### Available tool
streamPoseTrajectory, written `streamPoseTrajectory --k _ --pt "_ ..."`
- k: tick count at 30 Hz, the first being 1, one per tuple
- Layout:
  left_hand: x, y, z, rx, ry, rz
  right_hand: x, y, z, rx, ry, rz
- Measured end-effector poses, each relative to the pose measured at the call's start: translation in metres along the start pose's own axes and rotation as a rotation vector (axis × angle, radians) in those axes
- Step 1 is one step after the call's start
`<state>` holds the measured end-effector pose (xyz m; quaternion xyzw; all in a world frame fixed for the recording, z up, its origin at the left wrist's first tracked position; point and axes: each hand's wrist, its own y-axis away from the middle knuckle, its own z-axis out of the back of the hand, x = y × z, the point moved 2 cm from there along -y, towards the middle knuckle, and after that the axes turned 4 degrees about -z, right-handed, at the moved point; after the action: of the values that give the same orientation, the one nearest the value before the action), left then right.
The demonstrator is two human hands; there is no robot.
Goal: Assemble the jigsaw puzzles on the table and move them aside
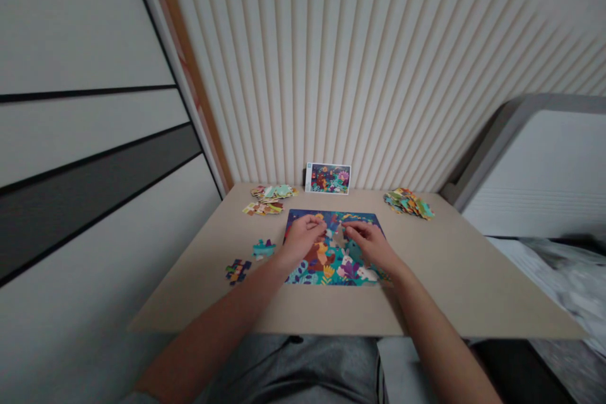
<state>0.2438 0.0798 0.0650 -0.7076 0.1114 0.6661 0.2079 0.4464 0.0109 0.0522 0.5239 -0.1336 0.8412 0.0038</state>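
A colourful jigsaw puzzle (327,273) of animals and plants lies flat on the table, partly covered by my hands. Over its upper left part is my left hand (305,237), fingers curled together in a pinch; what lies between them is too small to make out. My right hand (372,243) hovers over the upper right part, thumb and forefinger drawn together, their tips close to a greyish patch in the picture. Whether that patch is a gap or a loose piece I cannot tell. Left of the puzzle lie a small teal joined cluster (263,249) and a darker cluster (237,271) of pieces.
Behind the puzzle, a picture card (328,178) leans upright by the ribbed wall. A pile of loose pieces (272,192) sits at the back left of the table (440,290), another pile (408,202) at the back right. Grey panels stand beyond the table's left edge.
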Motion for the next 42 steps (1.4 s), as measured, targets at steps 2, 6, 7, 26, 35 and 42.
streamPoseTrajectory --k 2,6,7,26,35,42 --pt "0.012 -0.008 -0.019 0.023 -0.023 -0.016 -0.001 -0.001 -0.007 -0.031 -0.073 -0.004" --pt "0.027 -0.007 -0.028 0.101 -0.164 -0.077 -0.008 -0.005 -0.009 -0.063 -0.133 -0.066" --pt "0.028 -0.005 -0.025 0.118 -0.222 -0.101 -0.01 -0.006 -0.008 -0.048 -0.134 -0.091" --pt "0.019 0.013 -0.006 0.342 -0.996 -0.553 -0.028 -0.01 -0.019 -0.041 0.435 -0.036" --pt "0.017 0.016 -0.006 0.389 -1.114 -0.598 -0.018 -0.011 -0.016 0.026 0.655 0.017" --pt "0.02 0.014 -0.009 0.456 -1.118 -0.608 -0.016 -0.007 -0.004 -0.048 0.669 -0.019"
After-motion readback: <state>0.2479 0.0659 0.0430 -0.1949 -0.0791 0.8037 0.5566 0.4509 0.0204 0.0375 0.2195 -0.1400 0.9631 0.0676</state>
